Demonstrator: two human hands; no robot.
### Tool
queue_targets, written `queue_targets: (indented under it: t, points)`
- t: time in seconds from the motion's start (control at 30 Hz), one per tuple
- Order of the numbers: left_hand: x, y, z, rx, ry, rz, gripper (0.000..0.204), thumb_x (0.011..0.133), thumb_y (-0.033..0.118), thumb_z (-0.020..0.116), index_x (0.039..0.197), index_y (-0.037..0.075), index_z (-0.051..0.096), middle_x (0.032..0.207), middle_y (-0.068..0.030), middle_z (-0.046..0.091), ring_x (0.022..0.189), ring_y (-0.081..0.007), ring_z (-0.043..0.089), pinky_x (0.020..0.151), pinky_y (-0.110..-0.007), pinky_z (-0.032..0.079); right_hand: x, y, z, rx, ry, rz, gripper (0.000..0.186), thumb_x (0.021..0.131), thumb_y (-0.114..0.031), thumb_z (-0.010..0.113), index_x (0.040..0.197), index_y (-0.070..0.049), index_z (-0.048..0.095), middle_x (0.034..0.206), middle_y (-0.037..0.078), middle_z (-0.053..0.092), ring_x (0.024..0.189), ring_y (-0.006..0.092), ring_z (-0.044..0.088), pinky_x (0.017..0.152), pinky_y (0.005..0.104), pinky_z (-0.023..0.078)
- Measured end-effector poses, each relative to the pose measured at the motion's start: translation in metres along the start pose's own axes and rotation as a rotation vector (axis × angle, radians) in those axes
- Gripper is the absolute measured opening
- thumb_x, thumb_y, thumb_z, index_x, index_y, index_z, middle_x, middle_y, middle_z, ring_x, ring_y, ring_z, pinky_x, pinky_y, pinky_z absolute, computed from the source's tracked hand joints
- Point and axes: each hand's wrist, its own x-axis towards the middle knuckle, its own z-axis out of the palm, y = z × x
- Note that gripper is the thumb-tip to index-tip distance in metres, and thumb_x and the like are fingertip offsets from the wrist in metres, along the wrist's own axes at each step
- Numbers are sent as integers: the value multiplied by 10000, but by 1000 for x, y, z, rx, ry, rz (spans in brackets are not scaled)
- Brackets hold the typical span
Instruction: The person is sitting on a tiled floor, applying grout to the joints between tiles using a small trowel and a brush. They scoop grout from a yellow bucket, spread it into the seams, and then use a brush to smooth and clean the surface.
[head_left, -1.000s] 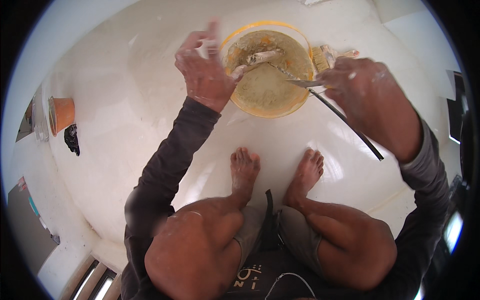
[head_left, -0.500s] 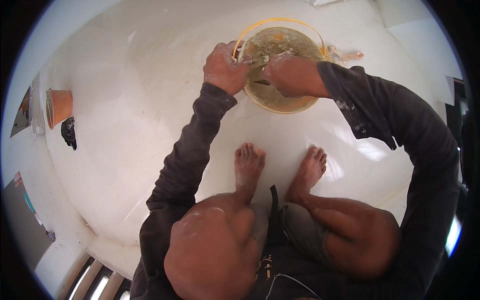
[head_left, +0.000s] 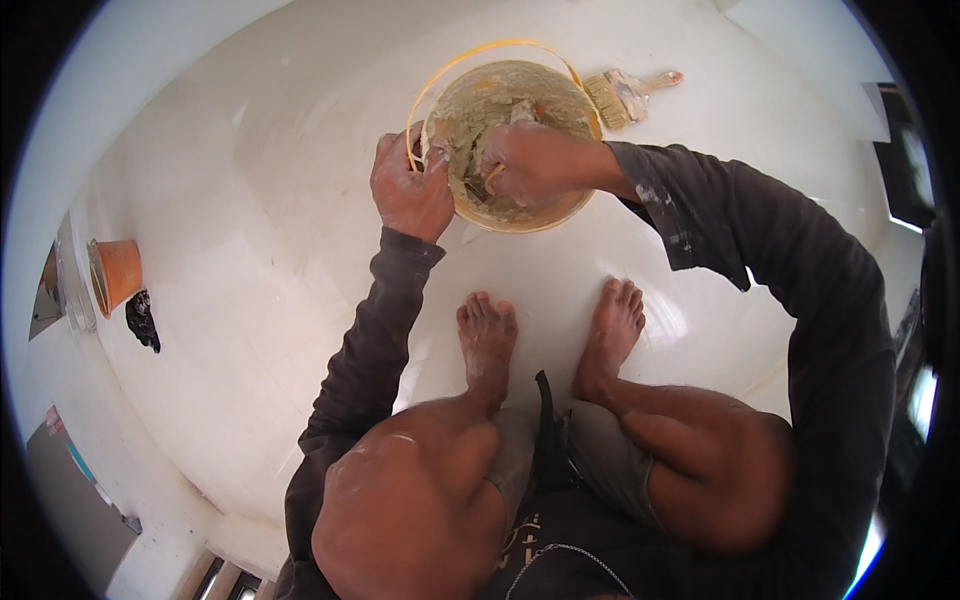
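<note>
Two bare hands work at a yellow bucket [head_left: 520, 215] that stands on a pale, glossy floor [head_left: 250, 250] just ahead of the person's bare feet [head_left: 550, 340], seen from a head camera looking straight down. Left hand [head_left: 410, 190] is closed over the bucket's near-left rim, fingers curled around the edge where the thin yellow handle [head_left: 480, 50] arcs up and over the opening. Right hand [head_left: 530, 160] reaches down inside the bucket and is clenched in a fist amid a thick greenish-grey paste [head_left: 480, 110] that coats the inner wall; it appears to grip a small tool, though the object is mostly hidden by the fingers and cannot be identified with confidence. Both wrists emerge from dark long sleeves [head_left: 370, 320], the right one flecked with pale spots near the elbow. Just beyond the bucket, to its upper right and apart from it, a flat paintbrush [head_left: 625, 92] lies on the floor with its bristles toward the bucket and its handle pointing away. Well off to the left, near the edge of the floor, an orange pot [head_left: 115, 275] stands beside a small dark object [head_left: 142, 320]. The person squats with both knees bent, feet flat and slightly spread.
</note>
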Motion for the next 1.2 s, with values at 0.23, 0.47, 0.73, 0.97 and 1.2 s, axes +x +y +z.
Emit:
queue_targets:
  t: [0.23,0.47,0.73,0.97,1.2]
  points:
    - [-28,-34,-1,-24,8,-105,262,871,128,682,1095,-7,670,948,-112,628,848,-209,612,758,-326,483,-10,-5,-3,257,-35,15,182,846,-129,613,917,5,712,766,50,690,592,113,587,547,244,468]
    - [-8,-26,3,-165,103,-143,258,846,105,694,1084,7,670,936,-94,641,849,-169,616,754,-305,500,-145,-20,-116,480,233,105,199,879,-177,601,964,-13,674,862,38,665,720,93,611,611,236,479]
    - [5,-109,-77,-348,243,-408,336,887,82,641,1185,-70,625,1061,-99,680,963,-164,635,858,-283,493,-231,97,-52,626,520,152,144,935,-176,615,1030,-82,561,900,4,599,680,68,572,585,190,438]
    - [19,-139,-69,-343,376,-564,403,863,72,645,1233,-72,580,1140,-140,645,1018,-230,651,887,-328,529,-150,179,94,-47,830,257,391,906,-84,601,1295,-126,598,882,143,585,744,316,600,679,408,518]
    - [11,-145,-46,-304,368,-526,441,867,78,630,1271,-80,550,1166,-150,633,1038,-238,649,904,-331,527,-116,230,136,-301,905,339,465,878,-53,578,1334,-140,584,897,113,559,763,290,576,679,400,526]
